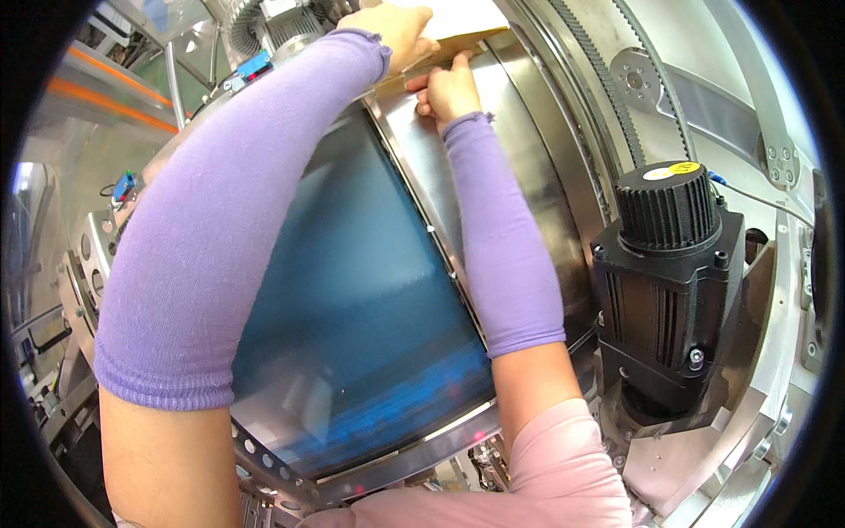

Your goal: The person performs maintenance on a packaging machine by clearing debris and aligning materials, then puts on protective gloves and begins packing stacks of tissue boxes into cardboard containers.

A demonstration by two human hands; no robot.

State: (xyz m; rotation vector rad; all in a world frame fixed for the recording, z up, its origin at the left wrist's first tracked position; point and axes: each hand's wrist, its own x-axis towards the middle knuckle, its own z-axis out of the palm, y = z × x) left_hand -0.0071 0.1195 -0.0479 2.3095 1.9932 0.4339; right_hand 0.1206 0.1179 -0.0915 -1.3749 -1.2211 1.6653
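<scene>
At the top of the view, my left hand (396, 36) rests against the left corner of a pale sheet (467, 16). Its fingers point right; whether they pinch the sheet is unclear. Just below and to the right is my right hand (452, 92), index finger stretched up to the brown lower edge (455, 47) of that sheet, other fingers curled. What lies under those curled fingers is hidden. Under my right hand runs a smooth, curved metal plate (422, 142). A glossy blue belt or drum surface (356, 277) spans the space between my forearms.
A black ribbed motor (667, 290) stands to the right of my right forearm. Toothed belts (597, 79) run above it. Small blue sensors (255, 65) sit along the left side. A metal crossbar (409, 459) lies near my body.
</scene>
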